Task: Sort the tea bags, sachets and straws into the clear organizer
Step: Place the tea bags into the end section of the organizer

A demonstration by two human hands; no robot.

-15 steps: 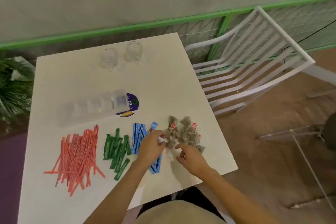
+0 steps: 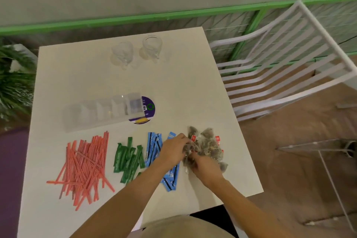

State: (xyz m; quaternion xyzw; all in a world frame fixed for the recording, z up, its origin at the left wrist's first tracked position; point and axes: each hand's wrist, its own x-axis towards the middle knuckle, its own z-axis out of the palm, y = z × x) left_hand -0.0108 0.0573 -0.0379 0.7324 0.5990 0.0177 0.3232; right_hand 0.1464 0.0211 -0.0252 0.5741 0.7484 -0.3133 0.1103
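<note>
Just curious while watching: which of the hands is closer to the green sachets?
Left. The left hand is over the blue sachets, the pile next to the green sachets, reaching into the tea bags; the right hand is farther right, at the tea bags' near edge.

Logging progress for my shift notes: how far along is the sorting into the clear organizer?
Barely started. Done: nothing, the clear organizer looks empty. In hand: the left hand and right hand grip tea bags at their pile. Left: red straws, green sachets, blue sachets and the tea bags, all lying on the table.
</note>
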